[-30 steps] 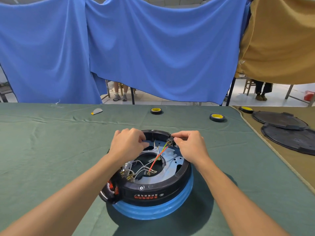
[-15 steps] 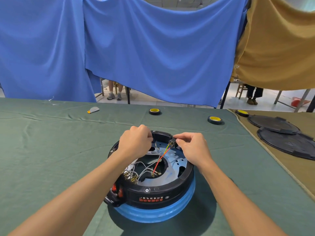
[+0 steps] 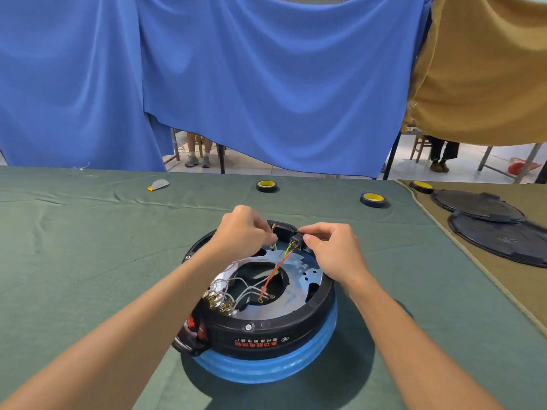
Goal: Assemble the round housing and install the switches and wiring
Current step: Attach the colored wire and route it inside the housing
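The round housing [image 3: 266,329], a black ring over a blue base, sits on the green table cloth in front of me. Inside lie a silver plate, white wires [image 3: 236,287] and a red and a yellow-green wire [image 3: 276,269]. My right hand [image 3: 333,253] pinches a small black connector [image 3: 296,241] at the far rim, where the coloured wires end. My left hand [image 3: 242,232] pinches a white wire with a brass terminal [image 3: 273,227] just left of it. Brass terminals of a switch [image 3: 219,301] show at the near left, above a red switch [image 3: 194,325].
Two tape rolls [image 3: 266,186] [image 3: 373,199] lie on the green cloth behind the housing, a third tape roll [image 3: 421,187] on the tan cloth. Two black round lids [image 3: 500,238] lie at the right. A small grey and orange tool [image 3: 159,184] lies far left.
My left hand has lifted slightly off the rim, bringing a white wire's terminal up toward the connector. The view has shifted a little; my right hand stays on the connector.
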The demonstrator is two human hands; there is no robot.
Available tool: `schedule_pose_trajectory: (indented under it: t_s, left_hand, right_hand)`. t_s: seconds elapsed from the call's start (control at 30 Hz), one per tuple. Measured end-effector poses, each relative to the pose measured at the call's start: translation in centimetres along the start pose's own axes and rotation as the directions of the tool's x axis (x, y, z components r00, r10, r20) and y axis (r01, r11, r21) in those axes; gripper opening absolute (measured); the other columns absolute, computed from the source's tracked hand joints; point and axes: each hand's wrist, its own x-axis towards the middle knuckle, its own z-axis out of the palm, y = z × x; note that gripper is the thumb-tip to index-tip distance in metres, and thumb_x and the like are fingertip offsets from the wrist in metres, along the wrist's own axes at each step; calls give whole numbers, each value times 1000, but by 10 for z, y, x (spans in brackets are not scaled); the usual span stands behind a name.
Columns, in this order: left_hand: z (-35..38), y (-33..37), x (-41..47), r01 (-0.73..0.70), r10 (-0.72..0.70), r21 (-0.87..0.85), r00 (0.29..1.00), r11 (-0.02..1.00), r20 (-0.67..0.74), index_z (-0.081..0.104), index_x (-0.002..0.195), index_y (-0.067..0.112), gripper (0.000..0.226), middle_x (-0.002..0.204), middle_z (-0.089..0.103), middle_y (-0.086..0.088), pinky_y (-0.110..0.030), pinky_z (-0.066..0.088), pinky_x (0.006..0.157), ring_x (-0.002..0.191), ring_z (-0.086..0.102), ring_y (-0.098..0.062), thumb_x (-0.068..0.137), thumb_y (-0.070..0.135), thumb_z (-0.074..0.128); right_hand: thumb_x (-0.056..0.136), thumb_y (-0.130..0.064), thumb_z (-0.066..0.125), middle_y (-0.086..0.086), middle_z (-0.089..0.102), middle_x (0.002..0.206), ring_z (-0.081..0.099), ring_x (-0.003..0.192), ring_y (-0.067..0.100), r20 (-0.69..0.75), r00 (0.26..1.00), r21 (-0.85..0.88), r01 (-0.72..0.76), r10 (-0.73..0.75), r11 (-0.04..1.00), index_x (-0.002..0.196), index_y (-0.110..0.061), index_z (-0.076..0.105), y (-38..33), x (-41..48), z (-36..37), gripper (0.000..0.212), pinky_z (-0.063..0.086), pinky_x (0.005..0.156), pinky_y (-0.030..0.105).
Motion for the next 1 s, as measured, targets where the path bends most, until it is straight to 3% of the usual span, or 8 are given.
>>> schedule_pose_trajectory:
  t_s: [0.07,0.2,0.3,0.4,0.53,0.67,0.8,1.0]
  left_hand:
    - [-8,0,-4,-23,24,-153,1000,988,3,66,70,17,17,76,72,-5,-26,51,64,73,66,-18,83,17,77]
    - [-15,-1,-8,-37,22,-236,998,971,-65,66,77,14,13,72,74,-1,-10,37,42,52,62,0,83,17,77]
    - [-10,0,-10,-46,19,-245,993,969,-113,65,90,16,16,72,74,0,-12,42,51,59,66,-4,81,15,79]
    - [-3,0,-10,-59,42,-135,992,989,-120,71,96,12,16,65,70,6,-11,47,61,64,63,-3,82,13,77]
    - [0,1,-9,-56,56,5,990,998,-126,79,93,16,12,73,71,6,-35,56,80,79,65,-13,83,12,74]
    - [0,5,-10,-15,20,106,999,994,-44,78,83,15,5,85,74,-7,-45,56,84,91,66,-29,79,14,76]
    - [10,8,-12,-58,49,140,996,988,71,78,95,19,17,96,73,-4,-43,54,88,95,66,-25,78,19,80]
    - [19,9,-10,-67,65,142,998,988,16,79,93,21,10,98,74,-4,-42,54,89,98,65,-25,86,20,73]
  right_hand:
    - [93,-12,60,-3,73,99,65,93,11,1,1000,3,1,-1,1000,104,-18,76,0,0,0,21,51,81,25]
    - [93,-11,59,-3,73,99,64,92,10,-1,1000,9,-3,3,1000,104,-18,76,1,0,1,21,50,80,24]
    - [93,-12,59,-2,73,99,65,93,12,-6,1000,15,-5,5,1000,104,-18,76,0,-1,1,21,52,83,27]
    - [93,-12,60,-3,73,98,64,91,10,-4,1000,18,0,0,1000,104,-18,76,0,-1,1,20,51,81,25]
    - [93,-12,60,-3,73,97,64,90,8,-2,1000,25,-1,1,1000,103,-18,76,2,-1,0,20,52,81,25]
    - [93,-12,60,-3,73,98,64,90,9,-4,1000,20,5,-5,1000,104,-18,76,2,-1,1,20,52,83,26]
    - [91,-10,60,-2,74,97,66,92,11,-9,1000,38,-1,1,999,101,-18,77,1,-1,1,21,53,87,30]
    - [92,-11,60,-2,74,99,65,93,11,-8,1000,42,-1,1,999,102,-18,76,2,-1,1,20,53,87,29]
